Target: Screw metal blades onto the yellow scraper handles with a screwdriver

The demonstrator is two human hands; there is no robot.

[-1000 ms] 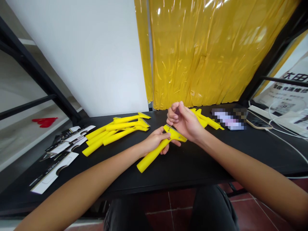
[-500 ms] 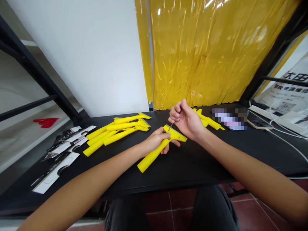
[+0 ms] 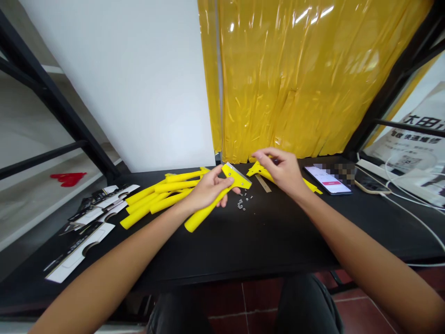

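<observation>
My left hand (image 3: 212,185) is closed around the upper handle of a yellow scraper (image 3: 208,204). Its flared head points up and right, with a metal blade along the far edge and two small screws in its face. To the right, my right hand (image 3: 283,169) hovers with curled fingers over other yellow scraper parts (image 3: 257,169); whatever its fingers hold is hidden. Just below the held scraper's head lie several tiny metal nuts or screws (image 3: 240,204). A flat metal strip (image 3: 263,183) rests between the small hardware and the right hand.
Several yellow scrapers (image 3: 146,199) are piled at left, beside black-and-white card sleeves (image 3: 81,253). A phone (image 3: 328,180) with a lit screen, a second phone (image 3: 372,181) and white cables (image 3: 413,218) occupy the right. Yellow plastic strips (image 3: 285,83) hang behind the black table (image 3: 264,250).
My left hand has moved left and up with the scraper. The right hand has left the scraper's head, taking the thin metal tool away, and shifted right, uncovering the small hardware.
</observation>
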